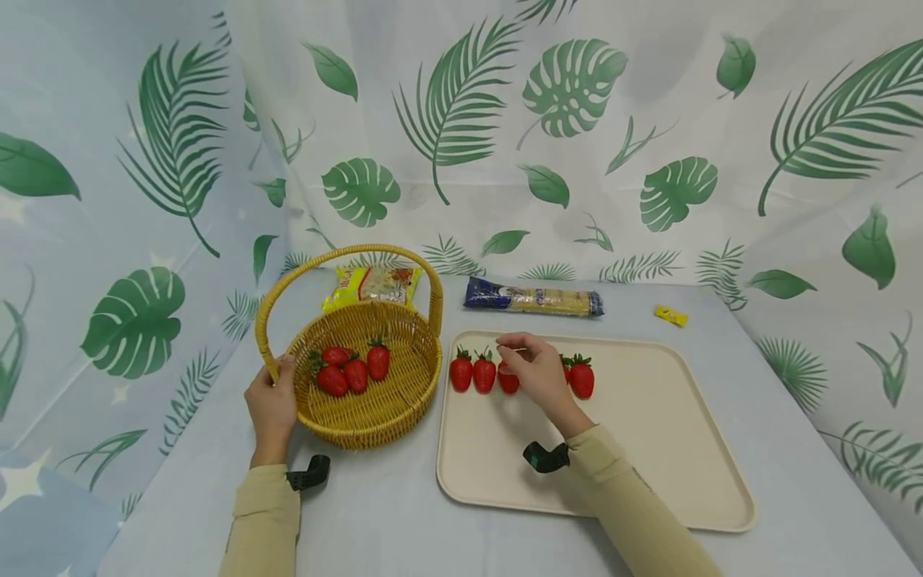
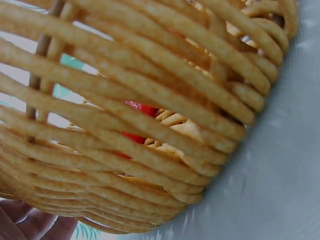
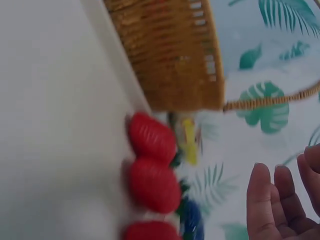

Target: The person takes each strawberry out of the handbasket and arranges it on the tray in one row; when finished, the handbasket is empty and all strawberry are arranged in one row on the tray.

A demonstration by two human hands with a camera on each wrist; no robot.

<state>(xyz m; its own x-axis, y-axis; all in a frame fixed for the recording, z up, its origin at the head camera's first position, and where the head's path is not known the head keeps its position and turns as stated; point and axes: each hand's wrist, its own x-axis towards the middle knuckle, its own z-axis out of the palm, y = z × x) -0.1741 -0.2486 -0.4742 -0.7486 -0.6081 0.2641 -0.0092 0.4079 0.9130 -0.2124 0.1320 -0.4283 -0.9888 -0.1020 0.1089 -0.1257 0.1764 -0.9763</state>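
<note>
Red strawberries (image 1: 461, 373) line up on the tray (image 1: 649, 433) just right of the basket (image 1: 375, 435); four more sit inside it. Left hand (image 1: 274, 405) grips the basket near its handle (image 1: 353, 248), probably steadying it; right hand (image 1: 541, 381), loose and seemingly empty, hangs over the row.

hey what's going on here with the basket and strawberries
A person's left hand holds the side of a basket, where four strawberries show inside. The right hand hovers over a tray, above a row of more strawberries, with nothing visible in its grasp.
</note>
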